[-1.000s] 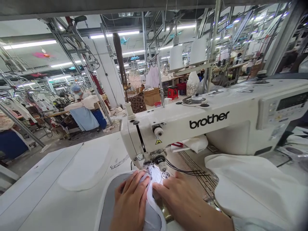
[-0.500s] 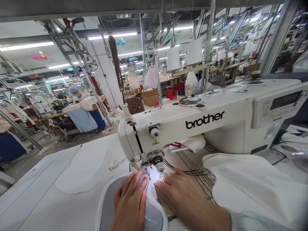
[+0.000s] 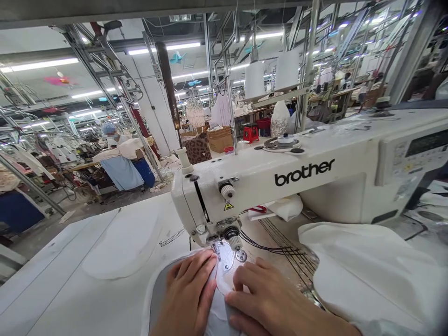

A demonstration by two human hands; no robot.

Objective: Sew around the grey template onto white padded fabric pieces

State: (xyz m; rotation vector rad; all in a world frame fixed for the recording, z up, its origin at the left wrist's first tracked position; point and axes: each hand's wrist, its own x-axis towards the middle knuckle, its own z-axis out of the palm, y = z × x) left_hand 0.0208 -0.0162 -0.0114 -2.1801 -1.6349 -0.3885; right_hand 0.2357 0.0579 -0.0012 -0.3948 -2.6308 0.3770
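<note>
A white Brother sewing machine (image 3: 301, 175) stands on the table, its needle and presser foot (image 3: 217, 248) low in the middle. A curved grey fabric piece with a white edge (image 3: 157, 294) lies under the foot. My left hand (image 3: 187, 296) rests flat on the fabric just left of the needle, fingers stretched out. My right hand (image 3: 276, 303) presses on the fabric's white edge to the right of the needle, fingers extended and close together.
A pile of white cloth (image 3: 367, 266) lies on the table to the right. A white shaped panel (image 3: 122, 242) lies flat on the left. Another person (image 3: 112, 133) works at a far table. Thread cones (image 3: 255, 79) stand behind the machine.
My right hand has slid back toward me along the fabric edge, uncovering the needle plate. The left hand has stayed flat on the fabric.
</note>
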